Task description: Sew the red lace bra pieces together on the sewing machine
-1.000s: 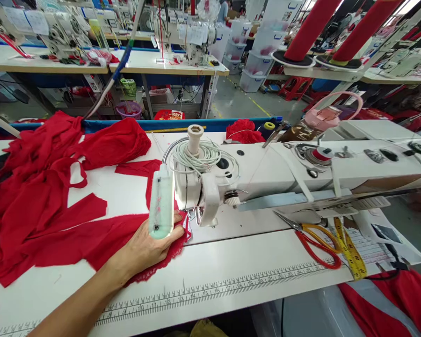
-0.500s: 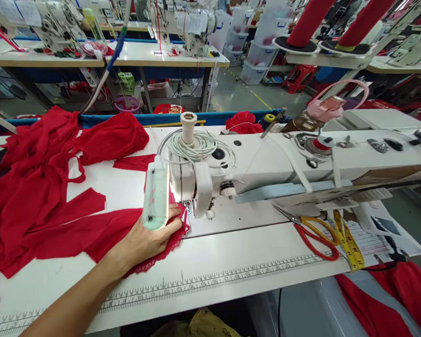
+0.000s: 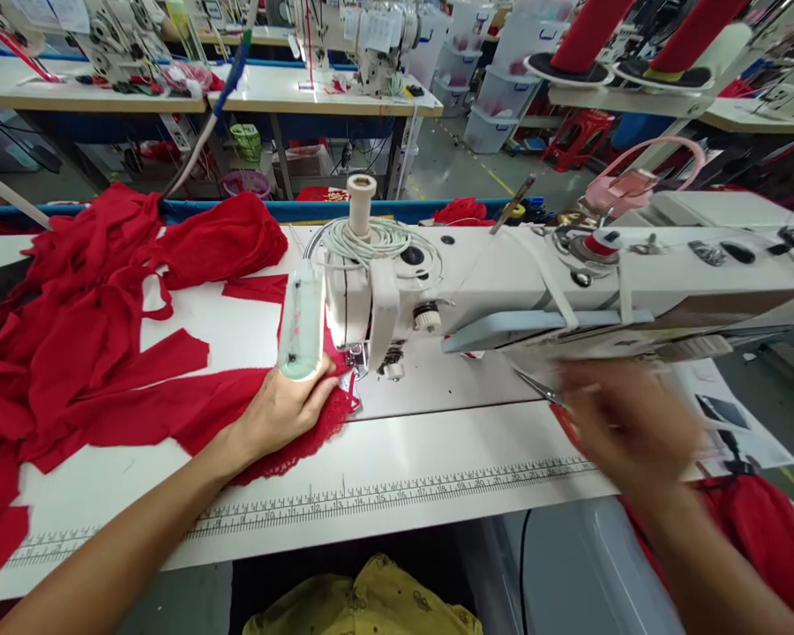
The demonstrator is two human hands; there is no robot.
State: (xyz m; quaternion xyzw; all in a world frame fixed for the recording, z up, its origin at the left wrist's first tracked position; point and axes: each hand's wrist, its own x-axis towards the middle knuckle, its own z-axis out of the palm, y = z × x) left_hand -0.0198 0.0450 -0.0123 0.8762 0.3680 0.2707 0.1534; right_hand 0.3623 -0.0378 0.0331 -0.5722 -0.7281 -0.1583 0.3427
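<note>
My left hand [image 3: 288,410] holds red lace-edged fabric [image 3: 334,414] on the sewing machine bed, close to the presser foot [image 3: 355,357]. Its thumb is visible, while a pale translucent guard plate [image 3: 303,322] covers part of the fingers. On the right, my right hand [image 3: 635,428] is smeared by motion over the scissors [image 3: 535,385]. The blades and a bit of red handle show beyond it; the rest of the handles are hidden, and whether the fingers grip them cannot be made out. The white sewing machine [image 3: 496,273] stands between the hands.
A heap of red fabric [image 3: 86,335] covers the table's left side. A printed ruler [image 3: 370,498] runs along the front edge. Paper sheets [image 3: 754,423] lie right of my right hand, above a grey plastic bin [image 3: 569,564]. Red thread cones [image 3: 592,35] stand at the back right.
My right hand has come into view from the lower right and now covers the scissors' handles and the yellow tape measure. My left hand stays on the fabric by the presser foot. The camera view has shifted slightly.
</note>
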